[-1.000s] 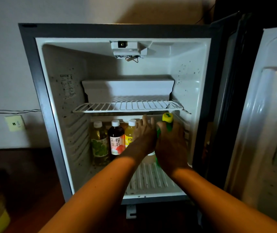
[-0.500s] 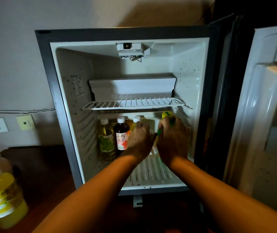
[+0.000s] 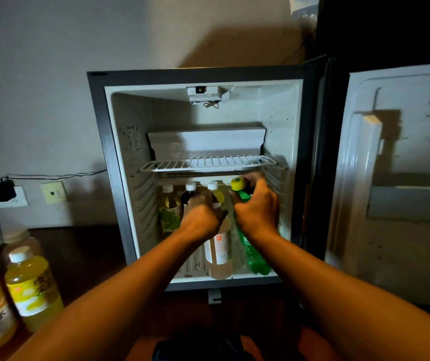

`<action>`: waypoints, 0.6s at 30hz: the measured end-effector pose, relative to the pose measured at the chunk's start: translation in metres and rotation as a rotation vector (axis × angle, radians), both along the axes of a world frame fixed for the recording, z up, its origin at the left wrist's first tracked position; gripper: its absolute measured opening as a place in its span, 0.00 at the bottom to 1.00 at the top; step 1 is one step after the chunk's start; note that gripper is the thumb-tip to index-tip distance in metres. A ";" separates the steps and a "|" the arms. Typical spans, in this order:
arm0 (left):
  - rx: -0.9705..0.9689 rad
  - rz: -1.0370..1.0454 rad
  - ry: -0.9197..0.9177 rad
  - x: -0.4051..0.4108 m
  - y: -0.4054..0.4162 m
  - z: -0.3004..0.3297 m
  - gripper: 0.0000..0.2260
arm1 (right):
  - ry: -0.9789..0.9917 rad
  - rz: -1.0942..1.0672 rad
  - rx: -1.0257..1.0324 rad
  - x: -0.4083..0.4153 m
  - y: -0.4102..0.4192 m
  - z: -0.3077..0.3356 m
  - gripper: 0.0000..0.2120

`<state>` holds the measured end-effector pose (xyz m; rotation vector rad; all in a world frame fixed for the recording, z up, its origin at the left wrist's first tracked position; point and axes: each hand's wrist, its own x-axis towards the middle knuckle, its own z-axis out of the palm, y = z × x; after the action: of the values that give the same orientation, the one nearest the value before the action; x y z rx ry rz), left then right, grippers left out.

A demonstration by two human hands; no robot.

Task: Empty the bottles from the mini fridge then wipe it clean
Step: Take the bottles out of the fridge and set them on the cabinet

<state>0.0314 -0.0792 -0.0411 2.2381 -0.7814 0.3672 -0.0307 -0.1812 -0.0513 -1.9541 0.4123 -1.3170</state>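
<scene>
On my mini fridge floor [image 3: 195,267] stand a green-label bottle [image 3: 169,213], a dark bottle [image 3: 189,195] and a yellow bottle [image 3: 216,192] at the far side. The wire shelf [image 3: 208,162] sits above. Left, two yellow bottles [image 3: 32,285] stand on the dark wooden surface [image 3: 83,254].

Five bottles [image 3: 169,211] stand in one mini fridge [image 3: 120,162] under one wire shelf [image 3: 208,162]; three more bottles [image 3: 32,285] stand outside; two hands [image 3: 200,220] reach in.
</scene>
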 end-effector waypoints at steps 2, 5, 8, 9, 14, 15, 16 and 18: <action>0.013 -0.025 0.012 -0.006 0.011 0.002 0.10 | -0.019 -0.021 0.029 -0.005 0.002 0.003 0.16; -0.014 -0.034 0.027 -0.013 0.027 0.009 0.09 | -0.052 -0.009 0.022 -0.017 0.008 0.009 0.17; -0.002 0.001 0.015 -0.022 0.048 0.016 0.09 | -0.057 0.034 -0.005 -0.027 0.020 0.013 0.19; 0.004 0.014 -0.007 -0.024 0.055 0.018 0.10 | -0.053 0.049 -0.011 -0.028 0.025 0.015 0.19; 0.017 0.026 -0.022 -0.032 0.088 0.024 0.13 | -0.031 0.122 -0.011 -0.028 0.048 0.021 0.20; 0.025 0.031 -0.027 -0.034 0.094 0.026 0.13 | -0.027 0.134 -0.011 -0.027 0.053 0.022 0.20; 0.033 0.031 -0.021 -0.035 0.099 0.028 0.13 | -0.022 0.145 -0.016 -0.027 0.057 0.023 0.20; 0.043 0.034 -0.010 -0.037 0.112 0.030 0.13 | -0.014 0.166 -0.032 -0.026 0.066 0.026 0.20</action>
<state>-0.0058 0.0332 -0.0111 2.2941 -0.7640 0.3813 -0.0565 -0.1149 -0.0249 -1.9590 0.2180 -1.2371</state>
